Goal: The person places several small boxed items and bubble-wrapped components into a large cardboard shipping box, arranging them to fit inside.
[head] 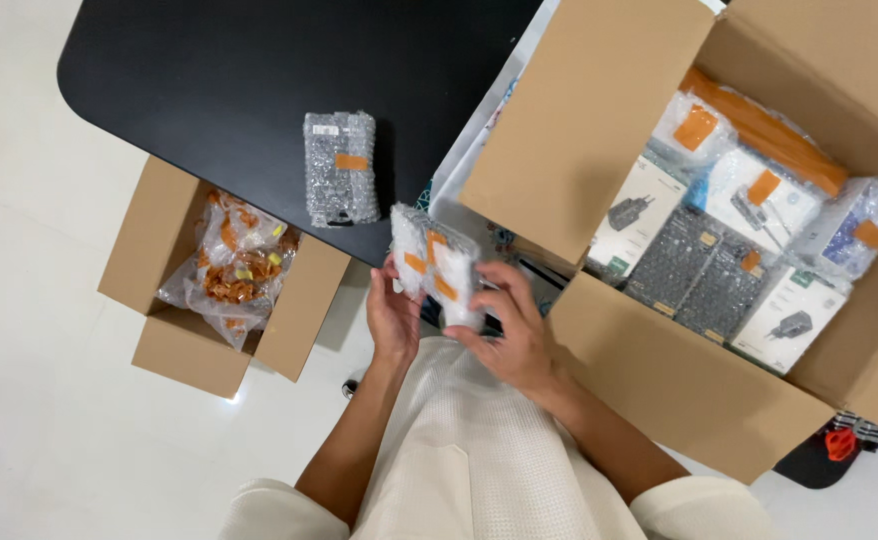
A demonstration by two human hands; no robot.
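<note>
Both hands hold one small bubble-wrapped package [435, 258] with orange tape strips, in front of my chest. My left hand [393, 315] grips its lower left side. My right hand [515, 325] holds its right edge with fingers curled over it. A second bubble-wrapped package [341, 166] with one orange tape strip lies flat on the black table [209, 80], just up and left of the held one.
A big open cardboard box [659, 380] on the right holds several white and dark product boxes and bubble-wrapped packs. A smaller open cardboard box [189, 350] on the white floor at left contains clear bags of orange pieces. A red item [839, 443] lies at the lower right.
</note>
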